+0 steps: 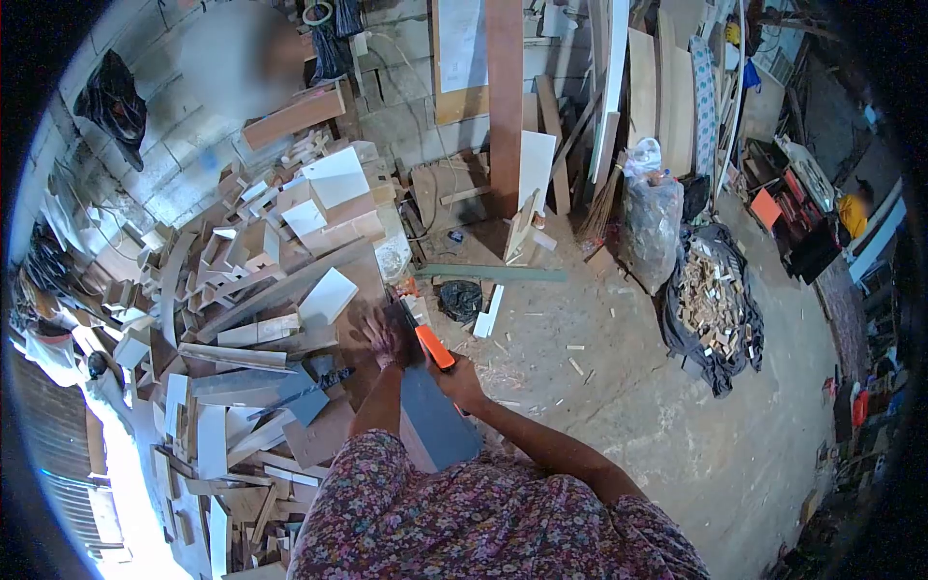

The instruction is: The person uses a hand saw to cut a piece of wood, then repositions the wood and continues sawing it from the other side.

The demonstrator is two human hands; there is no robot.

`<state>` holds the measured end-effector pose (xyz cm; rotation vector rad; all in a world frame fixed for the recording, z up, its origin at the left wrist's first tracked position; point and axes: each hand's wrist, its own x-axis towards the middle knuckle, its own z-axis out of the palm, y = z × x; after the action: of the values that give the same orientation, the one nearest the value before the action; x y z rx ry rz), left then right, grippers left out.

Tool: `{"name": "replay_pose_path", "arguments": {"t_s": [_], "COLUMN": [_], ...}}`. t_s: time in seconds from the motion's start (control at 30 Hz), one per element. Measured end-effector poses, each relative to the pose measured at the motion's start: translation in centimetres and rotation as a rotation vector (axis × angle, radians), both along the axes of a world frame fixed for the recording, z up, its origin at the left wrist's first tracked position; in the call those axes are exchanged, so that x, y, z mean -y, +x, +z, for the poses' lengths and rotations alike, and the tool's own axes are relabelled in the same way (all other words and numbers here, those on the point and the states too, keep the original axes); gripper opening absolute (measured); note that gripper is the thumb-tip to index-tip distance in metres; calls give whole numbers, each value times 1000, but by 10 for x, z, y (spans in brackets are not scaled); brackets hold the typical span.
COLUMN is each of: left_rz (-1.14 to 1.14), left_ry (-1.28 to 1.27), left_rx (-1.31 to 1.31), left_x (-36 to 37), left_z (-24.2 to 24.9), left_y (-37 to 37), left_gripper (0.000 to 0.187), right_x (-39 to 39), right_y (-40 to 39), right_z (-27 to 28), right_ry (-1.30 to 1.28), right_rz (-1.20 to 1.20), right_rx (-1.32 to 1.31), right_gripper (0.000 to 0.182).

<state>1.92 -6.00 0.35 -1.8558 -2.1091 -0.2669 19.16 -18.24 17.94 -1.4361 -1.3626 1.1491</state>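
Observation:
My left hand (380,340) lies with its fingers spread, pressed flat on a brown wooden surface beside a dark grey board (435,418). Closed around the handle of an orange-handled handsaw (432,344), my right hand (460,381) is just right of the board. The saw points away from me, its far end close to my left fingertips. Part of the handle is hidden by my right hand. A white offcut (329,296) lies just beyond my left hand.
Wood offcuts (242,251) are heaped on the left. A green-grey strip (493,274) and a black plastic bag (460,301) lie ahead on the floor. A filled clear sack (650,232) and a dark sheet of wood scraps (715,300) are to the right. Tall boards (506,106) lean on the wall.

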Motion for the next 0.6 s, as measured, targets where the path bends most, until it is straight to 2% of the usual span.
{"name": "replay_pose_path", "arguments": {"t_s": [0.07,0.13,0.27,0.43,0.47,0.53,0.6], "left_rz": [-31,-28,19,-28,-20,-73,-45], "left_ry": [-44,-9,-98,-152,-146,-142,-183], "left_rx": [-3,153,288,420,421,320,336], "left_x": [16,30,64,96,103,113,119], "left_z": [11,18,61,71,71,76,73], "left_y": [8,14,35,48,51,58,60], "left_gripper": [54,58,58,49,49,50,50], "right_x": [0,3,6,5,5,6,9], "right_y": [0,-2,-3,-9,-9,-5,-5], "right_z": [1,3,20,4,2,15,17], "right_ry": [2,54,5,53,57,-96,-56], "right_rz": [-10,-10,-1,-61,-52,21,26], "right_rx": [-36,-12,-17,-13,-14,-49,-60], "right_gripper": [27,29,33,37,37,43,43]}}
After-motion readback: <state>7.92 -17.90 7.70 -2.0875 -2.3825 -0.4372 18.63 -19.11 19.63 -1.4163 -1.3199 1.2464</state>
